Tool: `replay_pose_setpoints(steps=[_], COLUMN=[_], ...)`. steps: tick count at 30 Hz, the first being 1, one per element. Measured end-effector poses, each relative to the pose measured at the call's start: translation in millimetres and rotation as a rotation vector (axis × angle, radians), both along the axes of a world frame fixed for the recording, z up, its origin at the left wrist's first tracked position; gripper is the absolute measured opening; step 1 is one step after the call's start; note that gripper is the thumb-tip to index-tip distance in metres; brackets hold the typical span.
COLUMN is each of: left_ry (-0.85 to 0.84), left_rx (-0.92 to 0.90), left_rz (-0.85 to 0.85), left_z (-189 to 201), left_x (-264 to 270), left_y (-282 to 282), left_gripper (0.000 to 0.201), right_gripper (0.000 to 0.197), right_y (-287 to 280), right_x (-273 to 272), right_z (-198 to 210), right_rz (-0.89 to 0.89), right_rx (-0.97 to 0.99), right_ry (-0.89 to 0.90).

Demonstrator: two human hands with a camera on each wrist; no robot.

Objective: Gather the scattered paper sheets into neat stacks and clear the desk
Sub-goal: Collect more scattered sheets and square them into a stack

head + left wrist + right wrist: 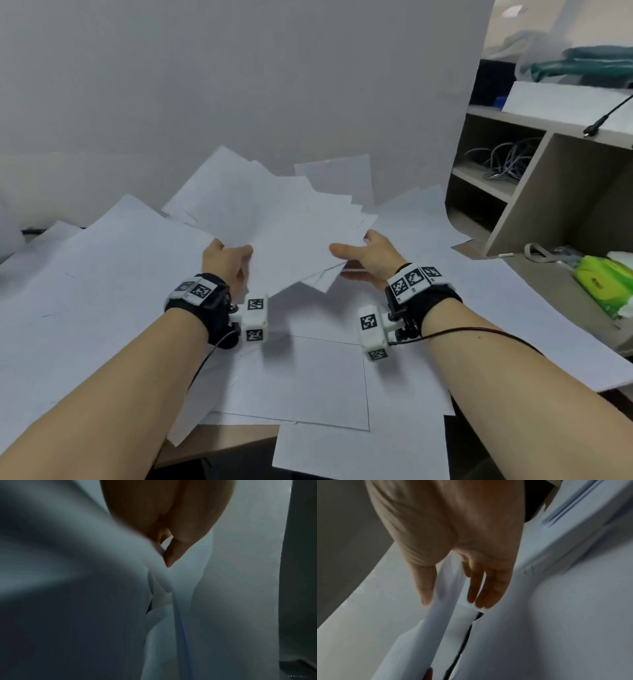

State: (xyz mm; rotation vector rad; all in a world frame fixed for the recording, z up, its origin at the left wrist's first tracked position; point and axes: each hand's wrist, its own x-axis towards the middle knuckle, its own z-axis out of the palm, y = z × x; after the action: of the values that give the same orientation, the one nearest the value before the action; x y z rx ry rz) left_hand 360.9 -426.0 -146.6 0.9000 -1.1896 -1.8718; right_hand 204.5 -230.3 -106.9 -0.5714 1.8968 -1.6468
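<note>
Both hands — left hand [224, 258], right hand [368, 255] — pinched a fanned bundle of thin white paper sheets [287, 236] by its side edges — light, floppy, likely slippery

The paper sheets [281, 240] are showing plain white with a faint bluish cast, unprinted, all across the worktop [219, 442], which is peeking out light brown at its near edge. Left of the sheets' near end, one wrist band [202, 301] is showing black with white blocks carrying black-and-white square code patterns; right of it, the other wrist band [414, 291] is wearing the same pattern. Far right of the sheets, a packet [603, 284] is glowing lime green beside a beige shelf unit [561, 192], with teal cloth [589, 65] lying above it. The wall [239, 75] behind the sheets is reading pale grey.
</note>
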Motion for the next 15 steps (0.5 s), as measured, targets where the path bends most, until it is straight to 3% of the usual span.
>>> replay_pose_setpoints(steps=[3,6,10,13,15], left_ry=[0.019,0.060,0.174,0.245,0.292], left_rx=[-0.004,0.009,0.116,0.246,0.275], left_rz=[-0.002,-0.026,-0.034,-0.135,-0.152], left_z=[-8.4,-9.3,-17.3,-16.8,-15.5], left_x=[10.1,23.2,42.8,51.3,50.0], left_y=[-25.7,-50.0,-74.2,-73.6,-71.9], left_gripper=[0.028,0.030,0.021,0.007,0.017], right_gripper=[0.032,0.030,0.033,0.038,0.042], right_y=[0.6,11.1,17.3,7.3,-3.0], right_x=[-13.5,-27.4,-29.1,-22.1,-14.8], right_z=[-11.4,-17.4,-17.8,-12.4,-9.4], right_rz=[-0.267,-0.475,-0.468,-0.417,-0.372], right_rx=[0.103,0.232,0.356,0.426,0.484], right_ry=[-0.067,-0.095,-0.145,-0.181,-0.182])
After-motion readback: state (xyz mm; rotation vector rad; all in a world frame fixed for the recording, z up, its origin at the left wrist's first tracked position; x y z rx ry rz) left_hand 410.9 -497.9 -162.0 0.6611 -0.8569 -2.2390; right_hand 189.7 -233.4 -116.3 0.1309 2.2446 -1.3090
